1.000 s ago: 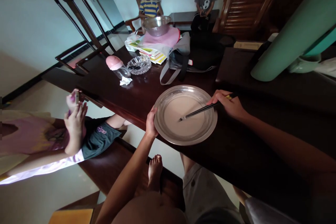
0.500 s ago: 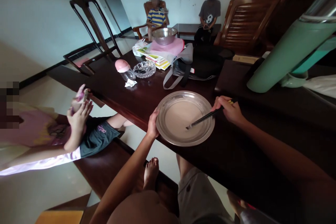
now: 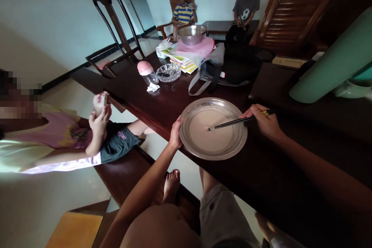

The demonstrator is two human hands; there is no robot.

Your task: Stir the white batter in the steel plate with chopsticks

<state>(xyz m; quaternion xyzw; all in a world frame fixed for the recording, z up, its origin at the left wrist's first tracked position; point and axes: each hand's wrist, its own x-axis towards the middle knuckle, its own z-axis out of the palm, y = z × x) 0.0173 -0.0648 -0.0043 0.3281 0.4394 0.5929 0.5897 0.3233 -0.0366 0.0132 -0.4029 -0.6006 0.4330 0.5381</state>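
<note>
A wide metal bowl [image 3: 186, 145] of pale, milky liquid [image 3: 213, 139] sits at the edge of the dark wooden table. My left hand [image 3: 176, 133] is closed on its left rim. In my right hand [image 3: 266, 122], to the right of the bowl, is a pair of dark chopsticks [image 3: 229, 123] with gold bands near the top. They slant over the right rim, and their tips dip into the liquid near the middle of the bowl.
Behind the bowl are a bag [image 3: 232, 68], a glass ashtray [image 3: 168, 73], a pink-capped bottle [image 3: 147, 72] and another metal bowl [image 3: 192, 35] on books. A green flask [image 3: 331, 62] leans at right. A person [image 3: 99, 124] sits at left holding a phone; two people sit farther back.
The view has shifted, so most things appear farther right. The chopstick tips have moved within the liquid, and the chopsticks lie at a flatter slant. Both hands keep their hold.
</note>
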